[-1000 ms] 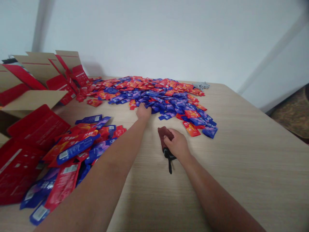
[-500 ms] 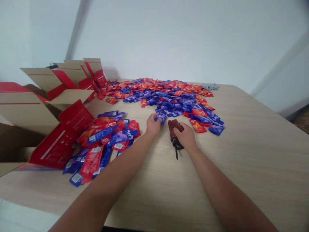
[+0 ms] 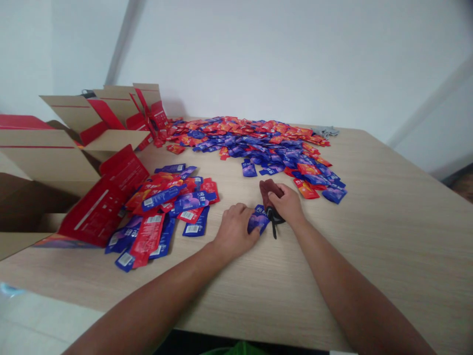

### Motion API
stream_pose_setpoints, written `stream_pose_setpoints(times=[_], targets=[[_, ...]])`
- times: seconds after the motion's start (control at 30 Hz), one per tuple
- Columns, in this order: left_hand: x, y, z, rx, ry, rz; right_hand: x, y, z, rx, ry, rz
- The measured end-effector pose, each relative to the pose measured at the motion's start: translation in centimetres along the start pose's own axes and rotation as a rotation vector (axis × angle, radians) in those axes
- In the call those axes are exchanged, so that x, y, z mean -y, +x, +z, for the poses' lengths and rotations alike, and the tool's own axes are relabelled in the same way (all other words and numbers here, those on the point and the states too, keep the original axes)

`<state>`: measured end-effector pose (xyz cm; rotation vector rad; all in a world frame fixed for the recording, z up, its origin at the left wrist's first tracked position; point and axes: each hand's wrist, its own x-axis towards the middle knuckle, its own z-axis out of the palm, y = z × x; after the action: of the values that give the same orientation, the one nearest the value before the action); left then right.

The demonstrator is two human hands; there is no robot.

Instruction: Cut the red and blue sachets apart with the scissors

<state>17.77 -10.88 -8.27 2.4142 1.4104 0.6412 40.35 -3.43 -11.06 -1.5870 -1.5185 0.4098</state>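
Note:
My left hand is low over the table, its thumb and fingers around the edges of a blue-purple sachet. The fingers cover part of that sachet. In my right hand is a brown, cloth-like object with a black end, gripped between thumb and fingers. Its black end and a thin black strip overlap or touch the sachet's right side; I cannot make out its kind. To the left of my hands lies a loose heap of red and blue sachets.
A long pile of red and blue sachets spreads along the back of the wooden table. Open cardboard boxes with red flaps stand at the left. Grey cloth lies at the back right, near the wall.
My left hand has drawn the sachet back from the far pile to the black end of the brown object. My right hand has stayed nearly in place, still holding it.

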Motion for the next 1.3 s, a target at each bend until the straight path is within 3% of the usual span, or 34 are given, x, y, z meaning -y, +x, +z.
stream_pose_setpoints(times=[0.17, 0.3, 0.47, 0.53, 0.67, 0.83, 1.1, 1.3], targets=[[0.4, 0.0, -0.3, 0.104, -0.052, 0.187, -0.1, -0.1, 0.0, -0.013, 0.028, -0.005], [0.7, 0.1, -0.2, 0.099, -0.055, 0.127, 0.6, -0.6, -0.2, -0.004, 0.069, -0.047], [0.1, 0.0, -0.6, 0.135, 0.028, 0.095, 2.8, -2.0, -0.5, 0.293, 0.075, -0.245], [-0.1, -0.2, -0.7, 0.156, 0.049, 0.093, 3.4, -2.5, -0.4, 0.379, 0.086, -0.259], [-0.5, -0.6, -0.7, 0.19, 0.042, 0.075, 3.9, -2.9, -0.1, 0.462, 0.085, -0.29], [-0.7, -0.5, -0.8, 0.208, 0.052, 0.045, 3.7, -2.6, -0.3, 0.477, 0.06, -0.336], [-0.8, -0.4, -1.4, 0.247, 0.143, 0.076, 2.0, -1.1, 0.0, 0.241, -0.14, -0.18], [-0.7, -0.4, -1.2, 0.247, 0.13, 0.113, 2.1, -1.5, -0.3, 0.3, -0.032, -0.246]])
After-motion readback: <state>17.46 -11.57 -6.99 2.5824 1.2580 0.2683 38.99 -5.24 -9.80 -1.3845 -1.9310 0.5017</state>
